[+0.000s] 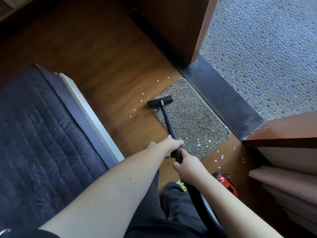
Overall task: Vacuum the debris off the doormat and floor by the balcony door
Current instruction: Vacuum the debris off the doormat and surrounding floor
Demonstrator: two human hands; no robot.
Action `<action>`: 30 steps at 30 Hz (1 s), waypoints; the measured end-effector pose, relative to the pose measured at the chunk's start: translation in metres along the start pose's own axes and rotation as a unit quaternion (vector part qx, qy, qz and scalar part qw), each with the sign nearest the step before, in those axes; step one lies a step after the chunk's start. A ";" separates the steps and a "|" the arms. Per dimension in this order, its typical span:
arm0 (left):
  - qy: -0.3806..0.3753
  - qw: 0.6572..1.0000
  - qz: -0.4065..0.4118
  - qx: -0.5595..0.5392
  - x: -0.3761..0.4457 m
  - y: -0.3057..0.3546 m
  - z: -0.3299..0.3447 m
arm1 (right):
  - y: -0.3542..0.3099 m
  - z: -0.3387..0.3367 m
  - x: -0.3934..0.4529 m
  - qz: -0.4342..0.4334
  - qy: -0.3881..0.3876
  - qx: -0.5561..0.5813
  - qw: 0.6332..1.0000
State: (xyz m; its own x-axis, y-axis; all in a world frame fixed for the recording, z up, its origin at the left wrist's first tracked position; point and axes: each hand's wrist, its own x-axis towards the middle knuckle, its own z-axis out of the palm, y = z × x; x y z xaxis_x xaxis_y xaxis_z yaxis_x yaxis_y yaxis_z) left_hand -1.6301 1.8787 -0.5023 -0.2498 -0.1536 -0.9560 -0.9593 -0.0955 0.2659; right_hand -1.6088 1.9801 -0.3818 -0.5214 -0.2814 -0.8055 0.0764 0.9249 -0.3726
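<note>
A grey-brown doormat (192,117) lies on the wooden floor (109,66) beside the dark door threshold (223,97). The black vacuum wand (167,117) slants from my hands to its flat nozzle (160,101), which rests across the mat's left edge. My left hand (173,145) grips the wand higher up; my right hand (186,164) grips it just below, near the hose. White debris flakes (204,143) lie on the mat's near corner, others (218,159) on the floor beside it, and a few (137,107) left of the nozzle.
A bed with a dark quilted cover (42,134) fills the left. The red vacuum body (226,183) and ribbed black hose (205,203) sit by my legs. An open wooden door (180,28) stands ahead; the pebbled balcony floor (265,57) lies beyond. Folded curtains (288,186) hang at right.
</note>
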 end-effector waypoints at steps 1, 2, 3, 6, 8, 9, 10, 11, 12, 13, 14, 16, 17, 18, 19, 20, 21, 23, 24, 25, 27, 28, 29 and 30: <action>0.006 1.000 -0.004 0.010 -0.001 -0.003 0.003 | 0.003 0.001 -0.003 -0.001 -0.003 -0.002 1.000; 0.013 1.000 -0.008 0.015 -0.004 -0.007 0.006 | 0.007 0.002 -0.006 -0.002 -0.008 -0.002 1.000; 0.016 1.000 -0.011 0.016 -0.006 -0.011 0.009 | 0.010 0.003 -0.009 -0.002 -0.011 -0.001 1.000; 0.010 1.000 -0.014 0.003 -0.013 -0.021 0.019 | 0.020 0.006 -0.018 -0.006 -0.018 -0.006 1.000; 0.010 1.000 -0.012 -0.003 -0.016 -0.027 0.025 | 0.026 0.008 -0.023 -0.009 -0.018 -0.010 1.000; 0.008 1.000 -0.011 -0.005 -0.018 -0.029 0.027 | 0.028 0.009 -0.025 -0.008 -0.017 -0.010 1.000; 0.006 1.000 -0.008 -0.008 -0.019 -0.031 0.029 | 0.031 0.009 -0.027 -0.007 -0.018 -0.010 1.000; 0.004 1.000 -0.005 -0.008 -0.021 -0.033 0.031 | 0.034 0.010 -0.029 -0.005 -0.018 -0.010 1.000; 0.004 1.000 -0.005 -0.011 -0.022 -0.035 0.034 | 0.036 0.010 -0.031 -0.004 -0.019 -0.009 1.000; 0.000 1.000 -0.005 -0.018 -0.027 -0.036 0.035 | 0.039 0.011 -0.033 -0.003 -0.019 -0.009 1.000; -0.001 1.000 -0.005 -0.024 -0.027 -0.038 0.037 | 0.041 0.012 -0.034 -0.002 -0.020 -0.009 1.000; 0.000 1.000 -0.006 -0.027 -0.027 -0.042 0.040 | 0.045 0.013 -0.038 0.000 -0.021 -0.009 1.000; 0.001 1.000 -0.008 -0.019 -0.030 -0.043 0.042 | 0.047 0.013 -0.039 0.001 -0.022 -0.007 1.000; 0.001 1.000 -0.011 -0.014 -0.030 -0.045 0.044 | 0.049 0.013 -0.041 0.003 -0.023 -0.006 1.000; -0.001 1.000 -0.014 -0.010 -0.032 -0.047 0.047 | 0.051 0.014 -0.043 0.005 -0.024 -0.008 1.000; -0.001 1.000 -0.018 -0.013 -0.035 -0.048 0.048 | 0.053 0.015 -0.045 0.006 -0.026 -0.010 1.000; -0.002 1.000 -0.022 -0.015 -0.037 -0.051 0.051 | 0.055 0.016 -0.047 0.006 -0.027 -0.012 1.000; -0.004 1.000 -0.023 -0.010 -0.033 -0.057 0.055 | 0.061 0.018 -0.051 0.005 -0.032 -0.013 0.999; -0.009 1.000 -0.025 -0.006 -0.033 -0.059 0.057 | 0.063 0.019 -0.053 0.003 -0.034 -0.013 0.999; -0.009 1.000 -0.024 -0.003 -0.032 -0.062 0.058 | 0.065 0.019 -0.054 0.001 -0.035 -0.012 0.999; -0.009 1.000 -0.027 -0.001 -0.032 -0.066 0.062 | 0.068 0.019 -0.058 -0.002 -0.035 -0.011 0.999; -0.008 0.999 -0.031 -0.005 -0.033 -0.068 0.063 | 0.070 0.019 -0.059 -0.003 -0.034 -0.009 0.999; -0.008 1.000 -0.030 -0.004 -0.034 -0.069 0.063 | 0.071 0.019 -0.061 -0.003 -0.035 -0.009 0.999; -0.009 1.000 -0.028 -0.006 -0.037 -0.069 0.064 | 0.072 0.020 -0.062 -0.002 -0.035 -0.009 0.999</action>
State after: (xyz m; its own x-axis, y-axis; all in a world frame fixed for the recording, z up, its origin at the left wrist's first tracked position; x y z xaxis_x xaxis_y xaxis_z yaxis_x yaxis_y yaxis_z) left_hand -1.5627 1.9537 -0.4932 -0.1978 -0.1290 -0.9717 -0.9702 -0.1156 0.2128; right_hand -1.5545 2.0588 -0.3677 -0.4602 -0.3021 -0.8348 0.0596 0.9277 -0.3685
